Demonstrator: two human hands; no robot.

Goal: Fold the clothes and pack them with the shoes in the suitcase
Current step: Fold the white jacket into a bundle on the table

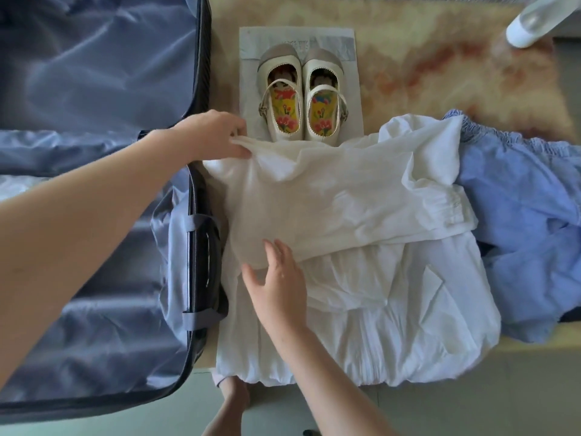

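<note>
A white garment [355, 234] lies spread in the middle of the table, partly folded over itself. My left hand [217, 133] pinches its far left corner, just beside the shoes. My right hand [276, 284] rests flat with straight fingers on the near left part of the same garment. A pair of cream shoes [301, 92] with flowered insoles stands on a sheet of paper [349, 89] beyond the garment. A blue garment [522, 215] lies crumpled at the right. The open suitcase [94, 152] with blue-grey lining fills the left side.
The table top [440, 64] is marbled beige and brown. A white object [528, 23] stands at the far right corner. A dark strap and handle [204, 265] of the suitcase lie against the white garment's left edge. My feet [232, 394] show below the table edge.
</note>
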